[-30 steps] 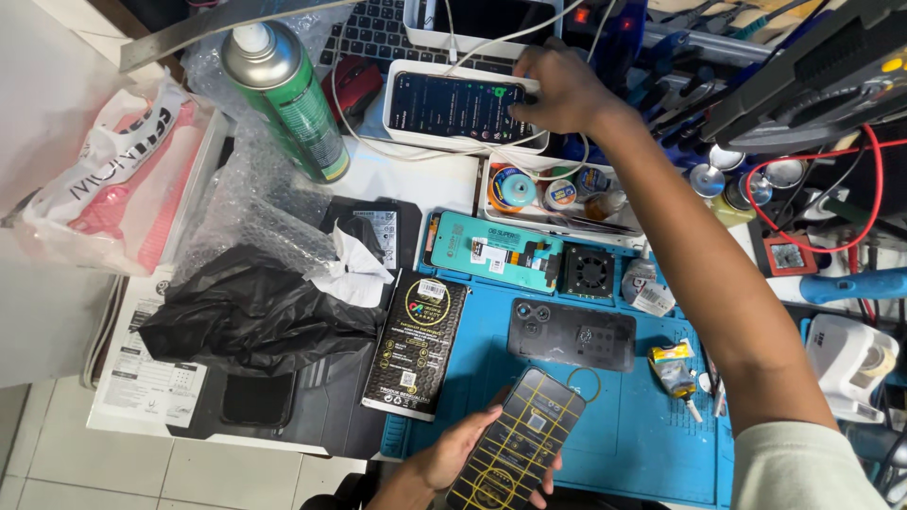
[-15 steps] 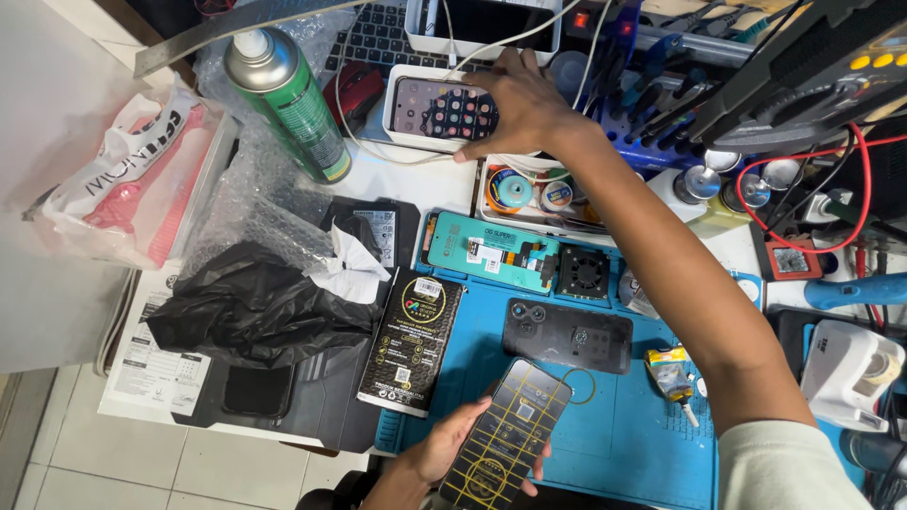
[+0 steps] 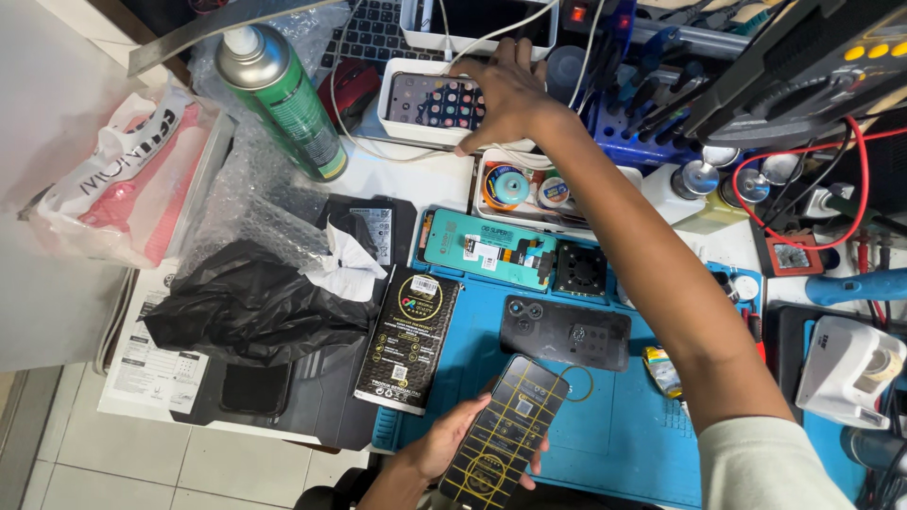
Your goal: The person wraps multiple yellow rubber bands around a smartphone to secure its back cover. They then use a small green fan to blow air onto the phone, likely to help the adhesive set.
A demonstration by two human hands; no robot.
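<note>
- The left hand was low at the near edge of the counter, fingers curled under and around a dark phone with a yellow grid on its face, holding it tilted above the blue work mat.
- The right hand reached far across the counter, fingers spread and laid over the right end of a lit phone showing rows of coloured icons; whether it gripped or only touched the phone could not be told.
- That lit phone lay in a white tray at the back of the counter, just in front of a keyboard.
- A black phone back cover lay flat on the mat, just beyond the held phone.
- A teal display panel with a ribbon cable lay at the mat's far edge, a small black fan just beside it on the right.
- A black retail packet with a round emblem lay on the mat's left edge.
- A crumpled black plastic bag and bubble wrap lay to the left of it.
- A green spray can stood tilted near the back left.
- A white bag with red inside sat at the far left.
</note>
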